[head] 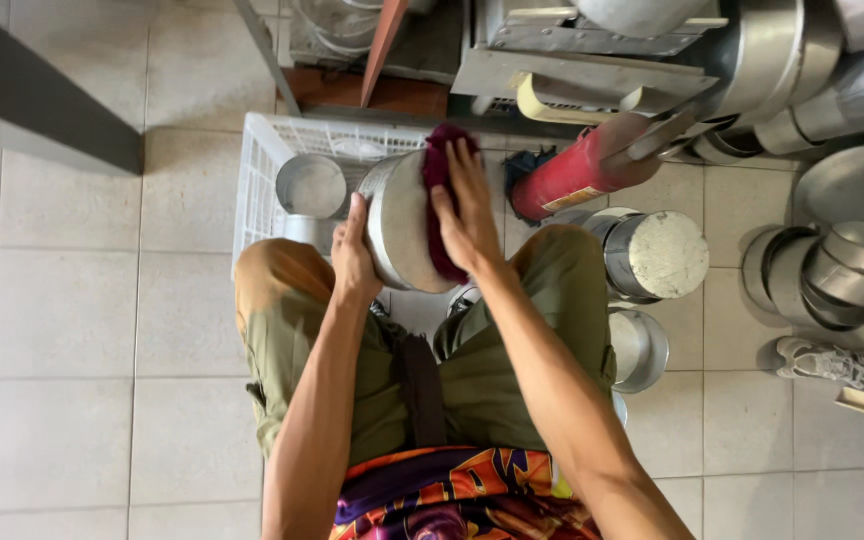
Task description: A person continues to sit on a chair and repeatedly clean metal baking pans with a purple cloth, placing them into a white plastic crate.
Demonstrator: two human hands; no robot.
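Floor: pale square tiles with grey grout lines, seen from above; a dark strip of wall or ledge runs along the upper left. Seated person: olive trousers, patterned orange and purple shirt, knees spread to either side of the work. Item in hand: one round metal pot, turned on its side above the knees and in front of a white plastic crate. Left hand: fingers wrapped loosely on the pot's left rim, steadying it. Right hand: flat and mostly open, pressing one dark red cloth against the pot's face; the cloth shows above and left of the fingers. Crate contents: at least two more metal vessels, one open one plainly visible, the other partly hidden by the held pot. Right of the knees: one pot with a flat pale lid, one open bowl-shaped pot just below it, partly covered by the right thigh. Far right: a nested cluster of about four pots, exact count unclear. Upper right: further stacked metal ware, overlapping too much to count. One red cylinder lies tilted beside the right hand, close to the pot. One white shoe belonging to another person sits at the right edge. A metal frame or shelf crosses the top.
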